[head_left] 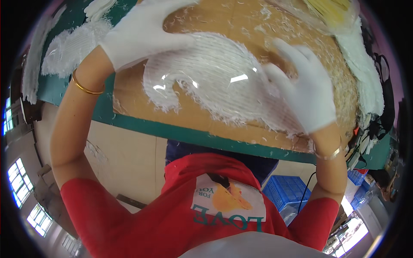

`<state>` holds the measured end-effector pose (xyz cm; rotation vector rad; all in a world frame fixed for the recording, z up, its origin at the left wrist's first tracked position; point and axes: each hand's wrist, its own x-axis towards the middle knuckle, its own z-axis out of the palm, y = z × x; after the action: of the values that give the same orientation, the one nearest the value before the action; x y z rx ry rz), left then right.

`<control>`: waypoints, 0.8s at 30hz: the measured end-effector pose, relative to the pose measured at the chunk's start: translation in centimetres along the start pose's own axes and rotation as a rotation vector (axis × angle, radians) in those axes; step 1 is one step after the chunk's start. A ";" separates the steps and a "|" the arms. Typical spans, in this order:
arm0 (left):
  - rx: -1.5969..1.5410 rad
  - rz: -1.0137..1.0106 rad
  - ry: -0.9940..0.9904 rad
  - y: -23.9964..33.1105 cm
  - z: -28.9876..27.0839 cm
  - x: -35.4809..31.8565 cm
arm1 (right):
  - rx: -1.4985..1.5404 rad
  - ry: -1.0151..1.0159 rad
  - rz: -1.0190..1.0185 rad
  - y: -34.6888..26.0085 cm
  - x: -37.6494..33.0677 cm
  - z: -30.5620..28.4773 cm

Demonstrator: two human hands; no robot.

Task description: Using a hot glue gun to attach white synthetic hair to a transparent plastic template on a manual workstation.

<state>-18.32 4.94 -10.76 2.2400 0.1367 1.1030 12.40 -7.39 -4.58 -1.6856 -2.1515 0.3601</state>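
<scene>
A curved piece of white ribbed fabric (206, 56) with frayed edges lies before me on a brown cardboard sheet (206, 124). Bright glints show a clear, glossy plastic sheet (234, 88) on top of it. My left hand (144, 34), in a white glove, is open at the piece's upper left, thumb stretched along its top edge; some fingertips leave the picture. At the right end, my gloved right hand (305, 84) rests on or just above the sheet, fingers apart and slightly blurred.
White fluff and thread scraps (335, 86) litter the cardboard. Another frayed white piece (75, 47) lies left on the green table (142, 127). Stacked white fabric (363, 73) and a yellow bundle in plastic (333, 10) lie right. A blue crate (286, 189) stands below.
</scene>
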 end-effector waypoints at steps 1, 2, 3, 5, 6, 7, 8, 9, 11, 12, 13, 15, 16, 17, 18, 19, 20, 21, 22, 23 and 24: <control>0.122 0.064 -0.025 -0.7 0.2 0.0 | -0.005 -0.023 -0.018 -0.2 1.2 0.9; 0.225 0.132 -0.049 -0.7 1.0 1.5 | -0.019 -0.050 -0.018 -0.1 2.1 1.5; 0.190 0.011 -0.134 0.7 1.1 2.1 | -0.022 -0.057 -0.002 0.0 3.0 1.8; 0.381 -0.357 -0.339 3.9 2.7 6.4 | 0.019 -0.196 0.074 0.4 4.3 2.4; 0.594 -0.725 -0.553 4.4 2.8 7.3 | 0.018 -0.201 0.080 0.1 4.7 2.9; 0.587 -0.727 -0.549 4.5 3.0 7.2 | -0.024 -0.215 0.067 -0.2 5.0 3.1; 0.615 -0.685 -0.554 4.3 3.2 6.9 | -0.067 -0.229 0.057 -0.4 5.2 3.3; 0.642 -0.642 -0.559 4.1 3.5 6.4 | -0.074 -0.236 0.061 -0.4 5.4 3.4; 0.734 -0.294 -0.321 0.3 4.3 1.8 | -0.014 -0.273 0.024 -1.0 5.9 3.9; 0.792 0.068 -0.088 -1.3 4.7 0.2 | -0.020 -0.280 0.026 -1.0 5.8 4.2; 0.784 0.064 -0.082 -1.4 5.1 0.1 | -0.025 -0.257 -0.019 -0.8 5.5 4.5; 0.863 0.098 -0.100 -1.2 5.8 -0.1 | -0.033 -0.241 -0.066 -0.9 4.9 4.4; 0.850 0.097 -0.099 0.4 5.6 1.9 | -0.122 -0.230 -0.122 -1.0 4.4 4.2; 0.702 -0.257 -0.384 3.4 4.5 5.3 | -0.212 -0.216 -0.181 -1.0 4.0 4.1; 0.530 -0.601 -0.657 5.1 3.7 7.2 | -0.219 -0.218 -0.176 -1.3 3.7 4.1; 0.530 -0.603 -0.654 5.2 3.6 6.8 | -0.217 -0.278 -0.138 -1.8 3.5 4.4; 0.559 -0.570 -0.636 5.1 3.5 6.2 | -0.216 -0.336 -0.099 -2.1 3.3 4.5; 0.589 -0.535 -0.619 4.9 3.4 5.5 | -0.219 -0.336 -0.100 -2.4 3.0 4.2; 0.591 -0.534 -0.612 3.7 3.7 3.7 | -0.229 -0.351 -0.163 -2.7 2.9 3.7; 0.773 -0.194 -0.389 1.7 4.0 1.3 | -0.235 -0.358 -0.226 -3.2 3.0 3.4; 0.926 0.143 -0.156 0.6 4.3 -0.2 | -0.234 -0.359 -0.232 -3.2 3.0 2.9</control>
<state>-15.33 2.30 -12.45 3.1824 0.5142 1.0485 7.67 -5.22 -5.41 -1.5564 -2.7150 0.3790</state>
